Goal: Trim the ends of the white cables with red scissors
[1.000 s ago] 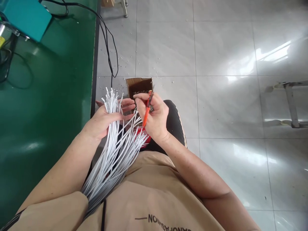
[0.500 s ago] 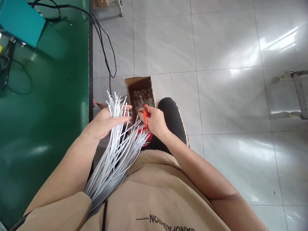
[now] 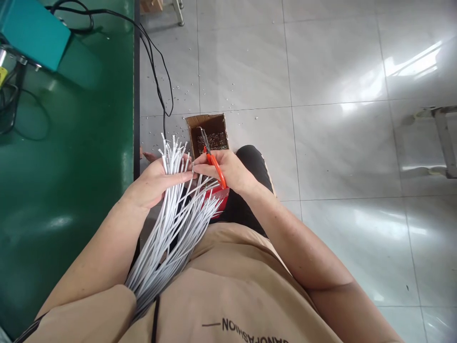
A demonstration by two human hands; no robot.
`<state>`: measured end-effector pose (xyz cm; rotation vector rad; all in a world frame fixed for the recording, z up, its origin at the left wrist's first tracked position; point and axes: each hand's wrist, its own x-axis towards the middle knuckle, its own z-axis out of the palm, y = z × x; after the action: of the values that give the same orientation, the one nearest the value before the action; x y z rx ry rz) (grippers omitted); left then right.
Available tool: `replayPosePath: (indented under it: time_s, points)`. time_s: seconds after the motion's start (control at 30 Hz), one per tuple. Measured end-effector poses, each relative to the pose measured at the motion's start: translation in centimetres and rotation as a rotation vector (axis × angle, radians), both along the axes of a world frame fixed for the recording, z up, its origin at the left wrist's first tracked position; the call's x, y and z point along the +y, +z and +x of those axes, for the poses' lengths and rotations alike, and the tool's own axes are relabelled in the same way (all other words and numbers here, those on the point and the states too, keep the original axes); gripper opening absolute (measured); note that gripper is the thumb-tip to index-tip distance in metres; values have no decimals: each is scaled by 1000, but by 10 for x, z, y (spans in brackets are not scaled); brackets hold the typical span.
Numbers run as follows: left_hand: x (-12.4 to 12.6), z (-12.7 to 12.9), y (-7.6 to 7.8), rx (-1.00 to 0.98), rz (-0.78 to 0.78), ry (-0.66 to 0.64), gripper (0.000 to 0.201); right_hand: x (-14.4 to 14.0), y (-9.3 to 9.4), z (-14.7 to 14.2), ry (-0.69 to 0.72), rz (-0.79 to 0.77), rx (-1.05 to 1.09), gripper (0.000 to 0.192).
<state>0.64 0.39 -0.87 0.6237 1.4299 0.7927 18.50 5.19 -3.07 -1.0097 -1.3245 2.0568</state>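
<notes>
My left hand is wrapped round a bundle of white wires, its thumb lying across them below their cut ends. More of the wires fan out below on my lap, their ends toward the right. My right hand meets the left fingertips, and its thumb and forefinger pinch at a single wire end. Tucked in the same hand is a red-handled tool with slim metal jaws pointing up and away; pliers or scissors, I cannot tell which. Behind the hands stands an open cardboard box with small scraps on its bottom.
To my left runs a green worktop with a teal box-shaped device on it. Black cables hang over its edge to the floor. Small scraps dot the tiles round the box. A red object lies near my lap.
My right hand has moved left to the left fingertips. The red-handled tool has turned in it, so that its metal jaws now show over the box.
</notes>
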Motion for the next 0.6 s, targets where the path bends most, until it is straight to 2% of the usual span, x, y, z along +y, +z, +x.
replayPosePath:
  time_s: [0.13, 0.2, 0.27, 0.33, 0.4, 0.6]
  points:
    - [1, 1, 2, 61, 12, 11, 43, -4, -4, 1, -7, 19, -75, 28]
    - [1, 2, 2, 82, 29, 23, 41, -6, -8, 3, -20, 138, -253, 32]
    - [1, 3, 3, 92, 53, 32, 38, -7, -13, 3, 0, 350, -512, 34]
    - [0, 5, 2, 117, 74, 53, 36, -8, -16, 4, 74, 549, -726, 34]
    - [-1, 6, 1, 160, 92, 68, 37, -9, -15, 4, 160, 656, -834, 32]
    - [-2, 6, -2, 315, 127, 46, 36, -9, -5, 3, 323, 751, -941, 29]
